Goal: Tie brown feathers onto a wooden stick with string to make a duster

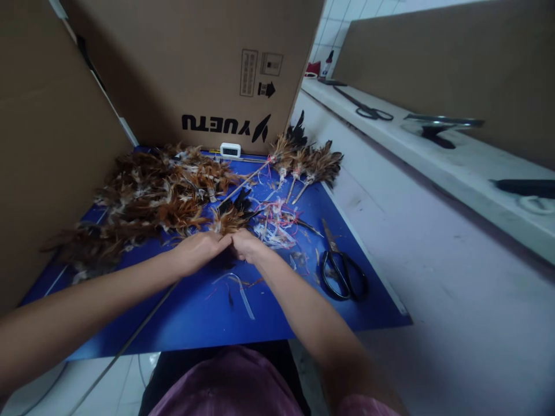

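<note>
Two hands, left hand [204,248] and right hand [246,245], are pinching the base of a feather bundle [229,222] near the middle of the blue table [191,323]; its dark tips are pointing toward the far edge, away from both.

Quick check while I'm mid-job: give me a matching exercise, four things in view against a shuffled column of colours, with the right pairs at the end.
Things
1. Feather bundle by the left hand and right hand
2. Display unit
3. Tangled strips
4. Scissors on the blue surface

Colours
A. Red and white
B. Black-handled
C. Brown and black
D. White with a dark screen

Pairs: 1-C; 2-D; 3-A; 4-B
</note>
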A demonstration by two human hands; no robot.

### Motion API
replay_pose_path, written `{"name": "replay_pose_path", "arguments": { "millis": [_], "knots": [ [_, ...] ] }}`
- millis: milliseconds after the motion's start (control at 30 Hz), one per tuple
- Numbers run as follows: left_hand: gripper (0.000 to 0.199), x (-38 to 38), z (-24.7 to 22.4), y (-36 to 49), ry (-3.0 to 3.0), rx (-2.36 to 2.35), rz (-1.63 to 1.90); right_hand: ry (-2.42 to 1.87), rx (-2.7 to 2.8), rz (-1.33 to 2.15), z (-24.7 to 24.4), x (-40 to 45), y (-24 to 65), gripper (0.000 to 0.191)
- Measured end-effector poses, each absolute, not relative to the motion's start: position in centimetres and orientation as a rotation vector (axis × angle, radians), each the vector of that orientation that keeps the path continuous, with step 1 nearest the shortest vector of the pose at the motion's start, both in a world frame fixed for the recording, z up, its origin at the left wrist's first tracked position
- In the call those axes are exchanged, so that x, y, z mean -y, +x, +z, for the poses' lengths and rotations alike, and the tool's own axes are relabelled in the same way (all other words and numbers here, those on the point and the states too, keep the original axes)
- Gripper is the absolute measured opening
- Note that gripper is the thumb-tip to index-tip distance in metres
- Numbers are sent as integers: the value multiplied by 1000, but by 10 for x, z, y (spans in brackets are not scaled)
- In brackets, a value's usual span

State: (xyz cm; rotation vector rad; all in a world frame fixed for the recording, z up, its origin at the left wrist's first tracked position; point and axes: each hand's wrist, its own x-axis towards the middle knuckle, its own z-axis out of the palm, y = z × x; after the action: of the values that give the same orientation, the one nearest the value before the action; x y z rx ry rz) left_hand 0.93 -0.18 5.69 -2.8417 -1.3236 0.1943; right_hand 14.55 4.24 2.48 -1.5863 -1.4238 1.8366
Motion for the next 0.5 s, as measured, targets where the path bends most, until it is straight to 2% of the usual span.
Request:
{"name": "replay_pose_path", "arguments": {
  "millis": [233, 500],
  "knots": [
    [18, 7, 29, 11, -2571, 794, 14, -1462, 1452, 2027, 35, -48, 149, 38],
    [19, 7, 29, 16, -2581, 484, -178, -1485, 1488, 2041, 37, -50, 146, 31]
  ]
}}
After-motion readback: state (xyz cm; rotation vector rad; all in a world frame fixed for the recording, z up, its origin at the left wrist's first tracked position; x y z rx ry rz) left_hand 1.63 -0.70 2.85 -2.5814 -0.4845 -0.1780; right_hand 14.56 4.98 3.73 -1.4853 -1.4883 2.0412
